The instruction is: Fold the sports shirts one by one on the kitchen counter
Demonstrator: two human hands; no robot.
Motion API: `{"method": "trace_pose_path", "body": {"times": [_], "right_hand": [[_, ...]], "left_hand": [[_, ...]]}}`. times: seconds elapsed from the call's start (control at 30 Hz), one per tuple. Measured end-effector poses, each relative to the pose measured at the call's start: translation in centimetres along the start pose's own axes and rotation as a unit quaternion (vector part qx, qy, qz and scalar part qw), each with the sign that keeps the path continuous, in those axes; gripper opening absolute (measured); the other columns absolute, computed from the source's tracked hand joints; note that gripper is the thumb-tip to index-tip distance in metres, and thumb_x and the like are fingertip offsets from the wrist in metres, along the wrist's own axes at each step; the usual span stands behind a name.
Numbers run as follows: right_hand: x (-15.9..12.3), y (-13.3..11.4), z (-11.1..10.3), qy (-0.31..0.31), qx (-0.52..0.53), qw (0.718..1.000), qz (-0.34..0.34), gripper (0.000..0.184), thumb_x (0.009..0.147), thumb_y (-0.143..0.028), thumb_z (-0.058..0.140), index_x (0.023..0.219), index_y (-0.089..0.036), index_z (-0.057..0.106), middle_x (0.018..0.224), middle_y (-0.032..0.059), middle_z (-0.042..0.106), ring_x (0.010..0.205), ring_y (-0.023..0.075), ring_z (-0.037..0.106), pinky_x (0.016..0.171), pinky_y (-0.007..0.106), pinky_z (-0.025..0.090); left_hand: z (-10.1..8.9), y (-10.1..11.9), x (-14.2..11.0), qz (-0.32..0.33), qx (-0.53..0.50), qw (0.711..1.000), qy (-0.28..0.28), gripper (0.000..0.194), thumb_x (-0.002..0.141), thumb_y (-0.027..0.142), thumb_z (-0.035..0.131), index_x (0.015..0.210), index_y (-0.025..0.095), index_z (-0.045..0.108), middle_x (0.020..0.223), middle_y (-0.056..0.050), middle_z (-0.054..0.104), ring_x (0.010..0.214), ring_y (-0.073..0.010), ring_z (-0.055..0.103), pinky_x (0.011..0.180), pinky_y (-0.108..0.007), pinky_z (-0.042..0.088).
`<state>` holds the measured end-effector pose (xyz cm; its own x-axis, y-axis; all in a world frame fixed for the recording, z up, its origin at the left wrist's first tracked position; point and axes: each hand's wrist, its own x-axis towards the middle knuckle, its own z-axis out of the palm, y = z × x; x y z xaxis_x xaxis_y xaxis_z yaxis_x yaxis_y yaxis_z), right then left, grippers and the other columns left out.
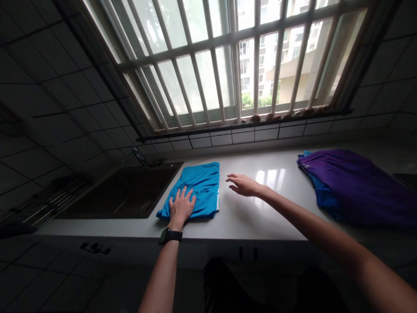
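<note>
A folded bright blue garment lies on the white countertop, just right of the sink. My left hand rests flat on its near left corner, fingers spread and open; a dark watch sits on that wrist. My right hand hovers open just to the right of the garment, fingers stretched out toward it, holding nothing.
A dark sink with a tap lies to the left, with a rack beyond it. A pile of purple and blue clothes sits at the counter's right end. A barred window rises behind the counter.
</note>
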<state>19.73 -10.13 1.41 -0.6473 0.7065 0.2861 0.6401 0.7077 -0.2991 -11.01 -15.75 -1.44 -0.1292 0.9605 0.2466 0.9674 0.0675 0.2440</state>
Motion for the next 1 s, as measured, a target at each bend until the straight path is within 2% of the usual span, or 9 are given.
{"method": "trace_pose_path", "body": {"times": [0.17, 0.4, 0.53, 0.6, 0.67, 0.73, 0.8, 0.87, 1.0], "right_hand": [[-6.1, 3.4, -2.4, 0.079, 0.064, 0.994, -0.028, 0.028, 0.1, -0.015, 0.053, 0.119, -0.022, 0.072, 0.125, 0.0132, 0.069, 0.111, 0.0245, 0.07, 0.094, 0.042, 0.058], [-7.4, 5.0, -2.1, 0.097, 0.065, 0.993, 0.011, 0.027, 0.097, -0.007, 0.052, 0.111, -0.017, 0.073, 0.113, 0.0132, 0.07, 0.1, 0.0225, 0.07, 0.092, 0.04, 0.056], [-7.4, 4.8, -1.8, 0.104, 0.148, 0.982, 0.051, 0.04, 0.094, 0.002, 0.04, 0.11, -0.016, 0.071, 0.122, 0.0144, 0.069, 0.102, 0.0196, 0.071, 0.083, 0.033, 0.059], [-7.4, 4.8, -2.1, 0.114, 0.212, 0.965, 0.107, 0.044, 0.094, 0.003, 0.034, 0.114, -0.016, 0.068, 0.128, 0.0141, 0.068, 0.1, 0.0177, 0.073, 0.064, 0.022, 0.057], [-7.5, 4.9, -2.7, 0.127, 0.255, 0.943, 0.172, 0.038, 0.099, -0.007, 0.036, 0.121, -0.019, 0.064, 0.13, 0.0123, 0.069, 0.081, 0.0139, 0.075, 0.046, 0.016, 0.045], [-7.5, 4.9, -3.4, 0.139, 0.266, 0.924, 0.236, 0.027, 0.105, -0.022, 0.043, 0.124, -0.021, 0.063, 0.114, 0.008, 0.075, 0.054, 0.009, 0.067, 0.039, 0.017, 0.037], [-7.5, 5.0, -4.1, 0.143, 0.254, 0.911, 0.291, 0.026, 0.106, -0.034, 0.046, 0.116, -0.02, 0.066, 0.079, 0.0007, 0.075, 0.039, 0.009, 0.054, 0.041, 0.02, 0.037], [-7.4, 5.2, -4.5, 0.158, 0.222, 0.908, 0.318, 0.036, 0.107, -0.043, 0.044, 0.099, -0.02, 0.071, 0.058, -0.0023, 0.065, 0.042, 0.0129, 0.056, 0.05, 0.023, 0.043], [-7.4, 5.5, -4.8, 0.203, 0.128, 0.912, 0.333, 0.052, 0.106, -0.048, 0.039, 0.074, -0.021, 0.07, 0.071, 0.0052, 0.07, 0.074, 0.0212, 0.069, 0.07, 0.028, 0.045]], "left_hand": [[0.0, 0.2, 0.2, -0.014, -0.014, 1.0, 0.016, 0.038, 0.094, 0.032, 0.056, 0.128, 0.033, 0.074, 0.16, -0.011, 0.051, 0.151, -0.036, 0.042, 0.124, -0.064, 0.024], [-2.5, 1.2, 2.1, -0.079, -0.093, 0.992, -0.012, 0.014, 0.082, 0.029, 0.069, 0.091, 0.024, 0.079, 0.145, -0.015, 0.066, 0.144, -0.0391, 0.051, 0.125, -0.064, 0.021], [-4.1, 8.4, 3.9, -0.033, -0.318, 0.943, 0.098, 0.01, 0.074, 0.021, 0.075, 0.084, 0.022, 0.078, 0.111, -0.014, 0.078, 0.129, -0.035, 0.064, 0.122, -0.05, 0.038], [-4.0, 13.5, 4.3, 0.012, -0.417, 0.905, 0.079, 0.018, 0.081, 0.017, 0.068, 0.094, 0.021, 0.079, 0.094, -0.009, 0.078, 0.109, -0.0289, 0.073, 0.112, -0.044, 0.051], [-3.0, 18.1, 4.3, 0.081, -0.466, 0.881, 0.028, 0.032, 0.08, 0.007, 0.061, 0.104, 0.02, 0.079, 0.103, -0.007, 0.078, 0.104, -0.0237, 0.074, 0.107, -0.039, 0.055], [-1.4, 21.2, 4.3, 0.158, -0.471, 0.867, 0.036, 0.039, 0.083, 0.005, 0.056, 0.112, 0.021, 0.076, 0.122, -0.007, 0.075, 0.118, -0.0216, 0.069, 0.103, -0.034, 0.057], [0.6, 22.5, 4.3, 0.193, -0.448, 0.87, 0.072, 0.034, 0.089, 0.011, 0.056, 0.116, 0.022, 0.073, 0.125, -0.008, 0.074, 0.117, -0.021, 0.07, 0.091, -0.03, 0.061], [2.5, 22.6, 4.3, 0.182, -0.391, 0.898, 0.088, 0.019, 0.09, 0.02, 0.067, 0.109, 0.022, 0.071, 0.104, -0.007, 0.077, 0.095, -0.0209, 0.076, 0.076, -0.027, 0.06], [4.3, 21.3, 4.0, 0.144, -0.214, 0.962, 0.094, 0.02, 0.089, 0.038, 0.074, 0.092, 0.021, 0.065, 0.063, 0.001, 0.065, 0.067, -0.0226, 0.072, 0.071, -0.031, 0.054]]}}
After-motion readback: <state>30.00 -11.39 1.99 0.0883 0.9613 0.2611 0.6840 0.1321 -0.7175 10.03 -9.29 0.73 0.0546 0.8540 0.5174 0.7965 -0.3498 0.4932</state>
